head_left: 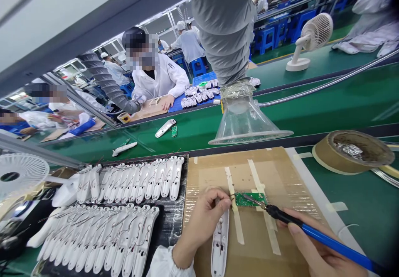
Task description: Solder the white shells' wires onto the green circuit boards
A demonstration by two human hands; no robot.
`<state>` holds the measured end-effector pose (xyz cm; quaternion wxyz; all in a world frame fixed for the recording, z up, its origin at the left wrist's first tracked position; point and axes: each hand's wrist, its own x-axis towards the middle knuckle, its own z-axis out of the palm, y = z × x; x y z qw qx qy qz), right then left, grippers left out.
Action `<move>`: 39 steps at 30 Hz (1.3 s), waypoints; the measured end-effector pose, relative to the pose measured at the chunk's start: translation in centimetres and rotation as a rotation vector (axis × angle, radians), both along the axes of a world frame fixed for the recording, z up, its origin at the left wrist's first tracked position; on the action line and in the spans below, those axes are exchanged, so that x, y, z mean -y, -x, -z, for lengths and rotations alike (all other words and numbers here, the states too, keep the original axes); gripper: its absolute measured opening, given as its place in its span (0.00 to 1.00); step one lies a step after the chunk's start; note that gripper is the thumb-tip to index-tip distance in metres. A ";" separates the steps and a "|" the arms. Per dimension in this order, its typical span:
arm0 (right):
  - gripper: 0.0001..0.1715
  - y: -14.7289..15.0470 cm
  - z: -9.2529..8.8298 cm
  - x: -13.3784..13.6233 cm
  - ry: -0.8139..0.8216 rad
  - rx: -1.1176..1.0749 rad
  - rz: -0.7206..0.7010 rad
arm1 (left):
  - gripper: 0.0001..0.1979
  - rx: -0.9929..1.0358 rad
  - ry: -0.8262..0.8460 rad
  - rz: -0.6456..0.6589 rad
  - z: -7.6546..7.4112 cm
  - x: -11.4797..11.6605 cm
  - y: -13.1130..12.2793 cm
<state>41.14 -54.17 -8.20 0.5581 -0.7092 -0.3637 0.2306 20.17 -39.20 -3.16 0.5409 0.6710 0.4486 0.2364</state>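
Observation:
A small green circuit board (241,200) lies on the taped cardboard (249,243). My left hand (204,214) is at its left end, thumb and forefinger pinched on thin wires (232,197) that run to the board. In my right hand (314,254) is a soldering iron (330,242) with a blue handle. Its metal tip lies over the board; whether it touches cannot be told. Just below my left hand, a long white plastic shell (219,252) rests on the cardboard with its hollow side up, its upper end partly covered by my fingers.
Rows of white shells with wires (124,231) fill black trays at left. A clear fume hood (249,121) hangs beyond the board. A tape roll (349,156) holding crumpled foil stands at right. A white fan (23,175) is far left. A co-worker (158,77) sits across the green conveyor (193,138).

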 end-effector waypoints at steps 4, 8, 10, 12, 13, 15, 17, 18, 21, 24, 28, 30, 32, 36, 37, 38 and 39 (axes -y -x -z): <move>0.10 -0.9 0.7 0.0 -0.048 0.131 -0.069 | 0.10 -0.223 -0.141 0.091 -0.9 -0.1 -0.8; 0.10 -0.7 1.1 0.3 -0.041 0.165 -0.089 | 0.09 -0.427 -0.245 0.142 -1.7 -0.1 -1.5; 0.11 -0.3 1.0 0.4 -0.009 0.094 -0.054 | 0.09 -0.483 -0.277 0.148 -1.7 0.0 -1.7; 0.12 0.0 0.6 0.3 0.032 0.035 -0.016 | 0.10 -0.511 -0.306 0.150 -1.6 0.2 -1.8; 0.12 0.0 0.5 0.3 0.032 0.043 -0.020 | 0.10 -0.514 -0.319 0.150 -1.5 0.3 -1.8; 0.10 -0.2 0.4 0.2 -0.030 0.132 -0.068 | 0.10 -0.506 -0.335 0.139 -1.3 0.6 -1.8; 0.09 -0.5 0.3 0.1 -0.085 0.207 -0.111 | 0.10 -0.494 -0.331 0.118 -1.1 0.7 -1.7; 0.09 -0.6 0.3 0.0 -0.084 0.208 -0.111 | 0.10 -0.490 -0.323 0.103 -1.1 0.8 -1.6; 0.10 -0.7 0.3 0.0 -0.047 0.182 -0.093 | 0.11 -0.478 -0.293 0.070 -0.9 0.7 -1.6; 0.09 -0.9 0.5 -0.1 -0.109 0.261 -0.163 | 0.12 -0.468 -0.288 0.061 -0.8 0.6 -1.6; 0.10 -1.0 0.5 -0.4 -0.130 0.309 -0.195 | 0.12 -0.455 -0.298 0.069 -0.7 0.5 -1.6; 0.10 -1.0 0.3 -0.5 -0.132 0.329 -0.200 | 0.12 -0.453 -0.298 0.075 -0.6 0.4 -1.6; 0.10 -1.0 0.2 -0.4 -0.138 0.349 -0.204 | 0.12 -0.453 -0.299 0.074 -0.6 0.4 -1.6; 0.10 -0.9 0.0 -0.3 -0.121 0.359 -0.201 | 0.12 -0.453 -0.292 0.062 -0.6 0.2 -1.6; 0.10 -0.9 -0.1 -0.3 -0.119 0.358 -0.203 | 0.12 -0.453 -0.292 0.059 -0.6 0.2 -1.7; 0.10 -0.9 -0.1 -0.3 -0.117 0.357 -0.208 | 0.13 -0.453 -0.294 0.057 -0.6 0.2 -1.7; 0.10 -0.9 -0.1 -0.3 -0.119 0.358 -0.211 | 0.13 -0.453 -0.298 0.055 -0.6 0.2 -1.7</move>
